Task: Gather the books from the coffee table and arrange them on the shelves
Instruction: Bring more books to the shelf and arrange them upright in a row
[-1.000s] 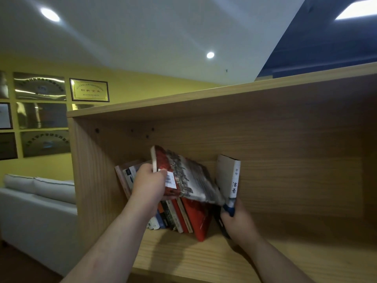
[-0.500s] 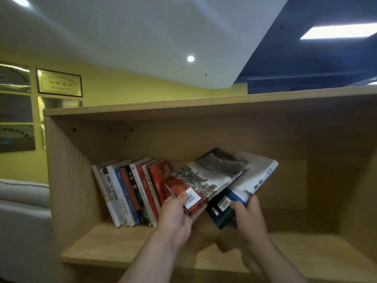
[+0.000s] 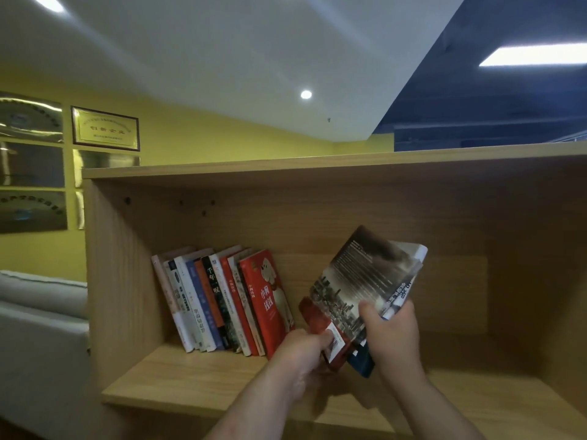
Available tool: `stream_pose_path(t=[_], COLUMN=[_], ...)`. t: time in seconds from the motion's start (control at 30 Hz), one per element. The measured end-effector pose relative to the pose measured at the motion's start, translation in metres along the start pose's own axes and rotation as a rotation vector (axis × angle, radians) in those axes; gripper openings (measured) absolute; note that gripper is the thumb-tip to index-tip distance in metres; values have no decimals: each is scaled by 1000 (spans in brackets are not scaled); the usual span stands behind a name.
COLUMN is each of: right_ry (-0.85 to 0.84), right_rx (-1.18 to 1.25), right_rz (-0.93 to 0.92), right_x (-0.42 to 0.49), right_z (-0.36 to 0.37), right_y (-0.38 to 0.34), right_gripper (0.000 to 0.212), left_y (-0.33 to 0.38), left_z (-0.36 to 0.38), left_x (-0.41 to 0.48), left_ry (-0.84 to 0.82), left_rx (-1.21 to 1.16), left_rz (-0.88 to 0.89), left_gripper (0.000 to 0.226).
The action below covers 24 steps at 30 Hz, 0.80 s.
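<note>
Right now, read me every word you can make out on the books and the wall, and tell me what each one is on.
"小狗钱钱": cover of the red book, the rightmost one standing.
"千年一叹": black spine further left.
"创新企业": gold plaque on the wall.
The other spines and the held books: too blurred to read.

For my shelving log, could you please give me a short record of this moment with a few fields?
Shelved row: books on the shelf board, leaning left toward the side wall; red dog-cover book at the right end.
In hand: city-photo book in front, white and blue book behind it, both tilted right, apart from the row.
Left hand: grips the city-photo book's lower corner.
Right hand: holds both books, thumb on the front cover.
Progress: these two not yet shelved.
</note>
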State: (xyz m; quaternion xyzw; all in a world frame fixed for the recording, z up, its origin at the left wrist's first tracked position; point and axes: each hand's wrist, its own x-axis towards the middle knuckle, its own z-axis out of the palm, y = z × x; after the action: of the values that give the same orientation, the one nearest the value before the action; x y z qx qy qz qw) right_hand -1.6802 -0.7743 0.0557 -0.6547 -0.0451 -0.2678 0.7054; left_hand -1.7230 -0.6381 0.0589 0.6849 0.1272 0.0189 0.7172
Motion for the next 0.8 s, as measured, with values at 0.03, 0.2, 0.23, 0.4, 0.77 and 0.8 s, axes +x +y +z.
stream_pose_path(t=[0.03, 0.2, 0.23, 0.4, 0.77, 0.8], right_ry=[-19, -184, -205, -249, -535, -612], right_rx=[-51, -337, -364, -454, -652, -625], right_rz=[-10, -66, -67, -89, -129, -84], right_x=[1, 1, 0, -1, -9, -4], right_z=[5, 35, 42, 83, 122, 115], right_y=[1, 18, 22, 29, 50, 53], right_gripper=[28, 24, 24, 18, 55, 62], left_y=[-1, -6, -8, -28, -26, -26], left_z=[-11, -93, -108, -166, -215, -217], left_x=[2, 16, 19, 46, 91, 95], left_ry=[47, 348, 402, 593, 448, 425], left_rx=[55, 136, 194, 358, -64, -84], left_rz=[31, 302, 330, 326, 385, 391], left_gripper=[23, 17, 19, 18, 46, 42])
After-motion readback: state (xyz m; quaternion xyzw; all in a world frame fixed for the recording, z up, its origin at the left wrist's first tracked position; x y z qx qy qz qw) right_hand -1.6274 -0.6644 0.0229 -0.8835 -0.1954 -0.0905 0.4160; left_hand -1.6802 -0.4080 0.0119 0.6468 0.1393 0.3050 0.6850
